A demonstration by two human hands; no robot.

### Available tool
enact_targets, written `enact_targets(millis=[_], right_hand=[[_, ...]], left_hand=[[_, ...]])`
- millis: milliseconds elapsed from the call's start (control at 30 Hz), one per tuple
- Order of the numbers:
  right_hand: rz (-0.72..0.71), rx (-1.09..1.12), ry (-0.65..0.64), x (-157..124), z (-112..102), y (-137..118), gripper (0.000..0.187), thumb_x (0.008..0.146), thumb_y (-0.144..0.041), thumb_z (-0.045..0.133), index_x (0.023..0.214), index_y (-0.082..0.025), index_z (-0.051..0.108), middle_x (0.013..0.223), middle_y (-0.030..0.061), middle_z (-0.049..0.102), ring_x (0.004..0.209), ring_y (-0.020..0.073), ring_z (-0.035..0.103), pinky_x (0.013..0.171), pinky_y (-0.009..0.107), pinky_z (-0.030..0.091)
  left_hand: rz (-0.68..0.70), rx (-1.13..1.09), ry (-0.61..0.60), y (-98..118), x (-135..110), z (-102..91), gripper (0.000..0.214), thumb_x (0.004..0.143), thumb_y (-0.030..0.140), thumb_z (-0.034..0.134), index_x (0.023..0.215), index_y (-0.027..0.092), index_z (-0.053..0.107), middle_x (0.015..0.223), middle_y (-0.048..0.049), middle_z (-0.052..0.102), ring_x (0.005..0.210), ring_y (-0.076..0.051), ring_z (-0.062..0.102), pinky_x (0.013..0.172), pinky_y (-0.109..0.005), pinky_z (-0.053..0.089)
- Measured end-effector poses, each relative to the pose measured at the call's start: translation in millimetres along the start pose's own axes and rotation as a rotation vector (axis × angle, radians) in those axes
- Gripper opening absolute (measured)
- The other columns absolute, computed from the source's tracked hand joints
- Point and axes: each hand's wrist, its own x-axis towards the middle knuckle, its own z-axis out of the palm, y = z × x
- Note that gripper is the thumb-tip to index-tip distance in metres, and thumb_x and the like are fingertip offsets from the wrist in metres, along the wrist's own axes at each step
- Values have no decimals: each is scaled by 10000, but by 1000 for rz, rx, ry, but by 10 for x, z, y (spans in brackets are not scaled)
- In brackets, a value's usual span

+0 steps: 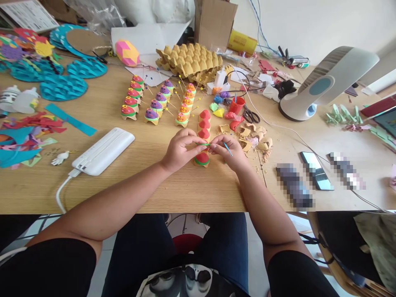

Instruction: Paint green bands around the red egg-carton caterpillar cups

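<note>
My left hand (179, 149) and my right hand (229, 152) meet over the wooden table (185, 189). Between their pinched fingertips runs a thin green strip (204, 144). My right hand also grips a slim blue stick (228, 149). Just below the fingers stands a red egg-carton cup with a green band (202, 159). A short column of plain red cups (204, 123) runs away from it. Further back stand three rows of finished painted cups (157, 103), some stuck with pins.
A white power bank (103, 150) with its cable lies left of my hands. Carton scraps (256, 138), scissors (250, 115), a red cup (236, 105), an egg tray (190, 62), a white fan (324, 82), a phone (316, 170) and blue paper discs (62, 84) surround the work spot.
</note>
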Motion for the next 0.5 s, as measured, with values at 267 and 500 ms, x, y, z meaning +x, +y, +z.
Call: enact_targets(millis=[267,500], right_hand=[[34,-3,-6,4,9,6,475,682,-569,920,895,-213,690,802,-1,734,740,121,683,738,281,606],[24,12,-56,-7,15,24,446,707,-517,924,991,-228,737,856,2,743,770,119,677,721,259,587]], left_hand=[[-14,32,-11,51,14,0,131,919,352,734,921,240,801,954,-52,718,918,-205,674,907,-385,543],[15,52,3,38,15,-2,196,922,424,740,871,241,791,876,-39,740,860,-196,668,856,-367,533]])
